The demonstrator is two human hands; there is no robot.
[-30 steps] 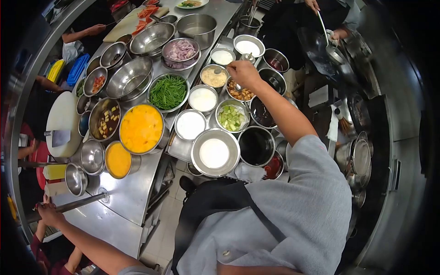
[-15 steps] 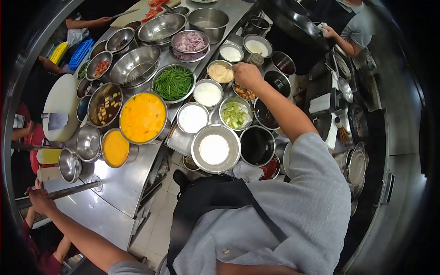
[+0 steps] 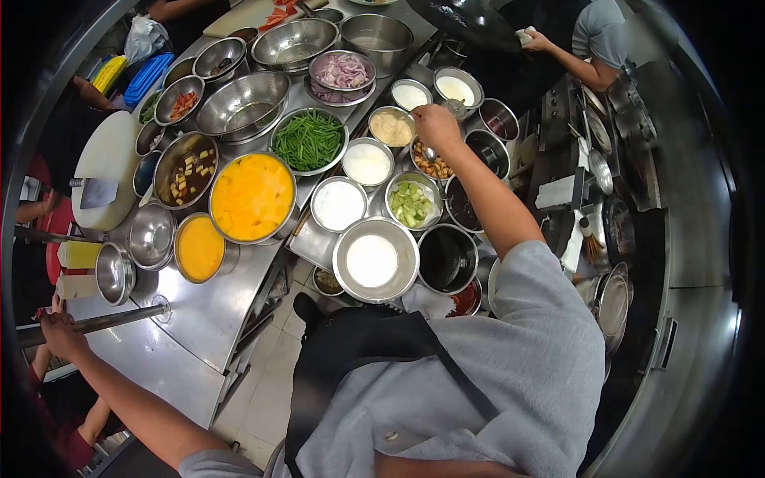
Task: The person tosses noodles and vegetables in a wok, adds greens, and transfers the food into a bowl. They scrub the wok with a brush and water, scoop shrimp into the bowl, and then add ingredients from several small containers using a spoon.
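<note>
Over the bowl of browned cubes (image 3: 434,166) is my right hand (image 3: 438,127), its fingers closed round a small metal spoon (image 3: 429,153) whose bowl hangs at the cubes. Just left of that hand stands a bowl of pale yellow paste (image 3: 391,127). Chopped pale green pieces (image 3: 411,204) lie in a bowl below. At the far left my left hand (image 3: 60,334) is wrapped round a metal pole (image 3: 119,320). A pan of white liquid (image 3: 372,260) is nearest my body.
Orange-yellow liquid (image 3: 252,197), green beans (image 3: 308,140) and sliced onions (image 3: 343,72) fill bowls on the steel counter (image 3: 191,319). A co-worker's hand (image 3: 539,41) holds a large wok (image 3: 470,22) at the top. A cleaver (image 3: 99,193) lies on a round white board (image 3: 103,159).
The view has shifted slightly. My right hand has moved a little toward the browned cubes, and the spoon now shows beneath it. The co-worker's wok has moved left.
</note>
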